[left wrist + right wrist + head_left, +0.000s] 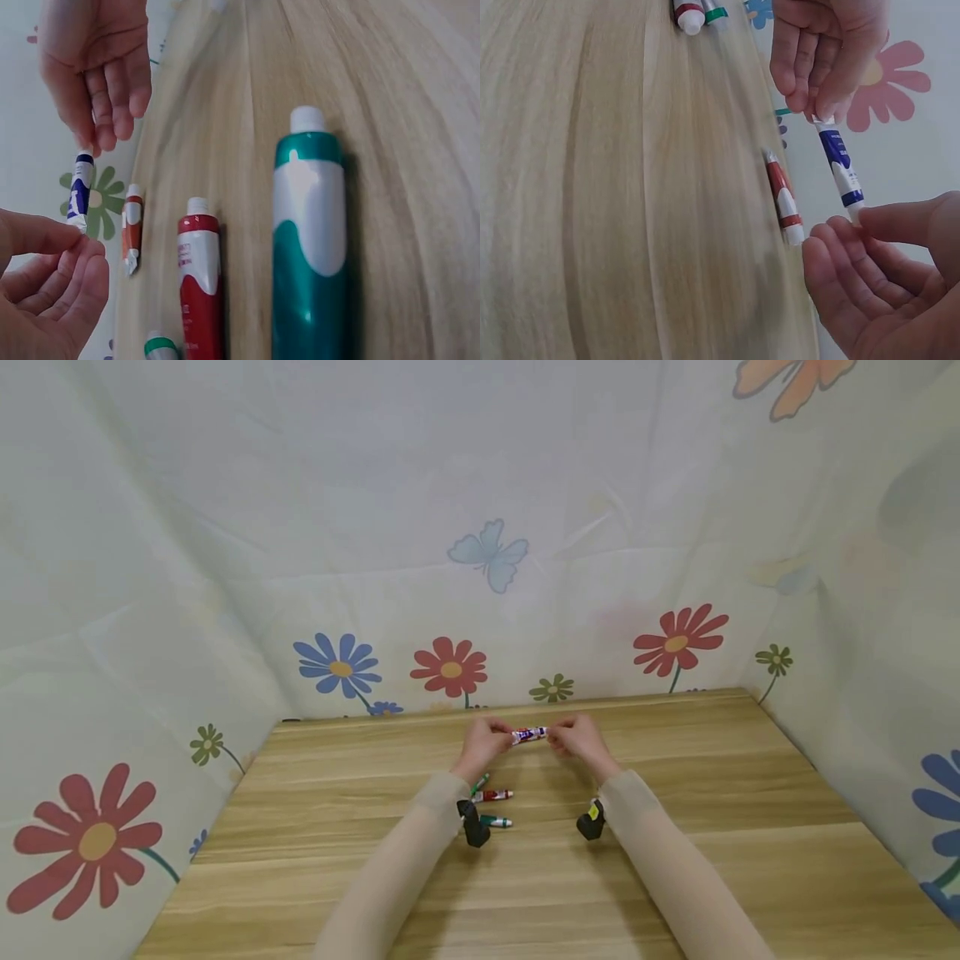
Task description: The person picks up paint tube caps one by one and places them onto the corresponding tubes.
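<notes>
A small blue and white paint tube (pixel 530 735) is held level between both hands, near the far side of the table. My left hand (pixel 482 745) pinches its flat crimped end between thumb and fingertips. At the other end, the white cap (pixel 856 214) sits between the thumb and fingers of my right hand (pixel 583 743). In the right wrist view, the blue label (pixel 841 165) shows between the two hands. An orange-red paint tube (pixel 784 193) lies on the table beside the held one.
On the wooden table (pixel 337 860), a red paint tube (pixel 493 795), a teal one (pixel 497 822) and a green one (pixel 482 782) lie by my left forearm, caps mostly pointing right. The teal tube (pixel 309 247) looms large in the left wrist view. A flower-print cloth (pixel 585 610) hangs behind the table.
</notes>
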Demonstrator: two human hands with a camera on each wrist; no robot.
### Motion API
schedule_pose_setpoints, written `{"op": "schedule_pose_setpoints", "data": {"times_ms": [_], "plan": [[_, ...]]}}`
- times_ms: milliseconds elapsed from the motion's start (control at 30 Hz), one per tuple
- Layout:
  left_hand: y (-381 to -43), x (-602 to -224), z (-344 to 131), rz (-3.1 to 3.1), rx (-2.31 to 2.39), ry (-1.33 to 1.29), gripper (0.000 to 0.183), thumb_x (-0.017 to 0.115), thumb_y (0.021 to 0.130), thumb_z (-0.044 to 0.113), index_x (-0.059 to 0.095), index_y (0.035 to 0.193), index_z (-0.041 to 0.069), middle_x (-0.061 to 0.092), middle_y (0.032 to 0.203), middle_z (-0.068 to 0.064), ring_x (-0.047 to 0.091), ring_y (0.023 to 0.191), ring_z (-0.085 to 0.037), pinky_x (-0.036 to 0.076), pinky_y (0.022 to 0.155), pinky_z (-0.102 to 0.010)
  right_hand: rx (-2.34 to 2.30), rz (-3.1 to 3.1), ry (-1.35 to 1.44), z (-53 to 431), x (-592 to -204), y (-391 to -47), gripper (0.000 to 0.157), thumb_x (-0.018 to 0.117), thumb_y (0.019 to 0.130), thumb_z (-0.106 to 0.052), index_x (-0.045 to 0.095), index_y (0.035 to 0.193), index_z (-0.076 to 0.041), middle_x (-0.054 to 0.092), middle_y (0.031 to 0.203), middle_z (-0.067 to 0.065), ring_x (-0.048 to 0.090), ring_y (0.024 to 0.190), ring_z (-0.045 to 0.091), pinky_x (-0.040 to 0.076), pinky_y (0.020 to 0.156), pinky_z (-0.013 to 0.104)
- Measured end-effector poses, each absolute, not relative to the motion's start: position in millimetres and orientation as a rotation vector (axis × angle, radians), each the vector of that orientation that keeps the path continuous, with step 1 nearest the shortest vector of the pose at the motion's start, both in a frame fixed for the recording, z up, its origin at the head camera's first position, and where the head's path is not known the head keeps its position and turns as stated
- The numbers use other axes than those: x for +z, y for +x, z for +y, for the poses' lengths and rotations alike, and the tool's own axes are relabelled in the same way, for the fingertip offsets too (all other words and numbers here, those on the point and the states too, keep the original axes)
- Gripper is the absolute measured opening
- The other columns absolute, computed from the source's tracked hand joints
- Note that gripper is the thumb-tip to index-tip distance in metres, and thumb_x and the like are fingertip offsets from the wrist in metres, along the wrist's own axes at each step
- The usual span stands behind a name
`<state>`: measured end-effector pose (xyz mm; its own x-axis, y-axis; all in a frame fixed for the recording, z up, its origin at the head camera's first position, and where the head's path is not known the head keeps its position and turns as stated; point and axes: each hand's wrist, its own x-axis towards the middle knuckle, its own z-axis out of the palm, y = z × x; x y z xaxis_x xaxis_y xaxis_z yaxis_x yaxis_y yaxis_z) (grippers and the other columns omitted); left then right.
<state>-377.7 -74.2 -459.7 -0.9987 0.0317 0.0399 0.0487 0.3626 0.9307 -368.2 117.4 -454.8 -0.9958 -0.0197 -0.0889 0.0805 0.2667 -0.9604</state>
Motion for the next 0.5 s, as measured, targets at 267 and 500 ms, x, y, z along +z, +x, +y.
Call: {"op": "schedule_pose_setpoints", "data": {"times_ms": [267, 500], "plan": [[-383.9, -470.6, -75.3, -2.686, -1.607, -0.065, 0.01, 0.069, 0.08, -0.006, 0.071, 0.09, -0.006, 0.067, 0.082, -0.009, 0.056, 0.071, -0.016, 0.048, 0.061, -0.025, -1.815, 2.338, 0.131, 116.0, -460.7, -372.4, 0.026, 0.059, 0.099, -0.007, 0.064, 0.116, 0.012, 0.069, 0.101, 0.025, 0.063, 0.071, 0.017, 0.056, 0.062, 0.026], [-385.4, -477.2, -75.9, -2.74, -1.531, -0.084, 0.009, 0.071, 0.08, -0.005, 0.071, 0.089, -0.004, 0.066, 0.084, -0.01, 0.056, 0.075, -0.019, 0.048, 0.062, -0.026, -1.768, 2.345, 0.113, 115.2, -467.9, -376.8, 0.026, 0.059, 0.097, -0.002, 0.065, 0.116, 0.014, 0.07, 0.094, 0.021, 0.062, 0.07, 0.016, 0.057, 0.064, 0.027]]}}
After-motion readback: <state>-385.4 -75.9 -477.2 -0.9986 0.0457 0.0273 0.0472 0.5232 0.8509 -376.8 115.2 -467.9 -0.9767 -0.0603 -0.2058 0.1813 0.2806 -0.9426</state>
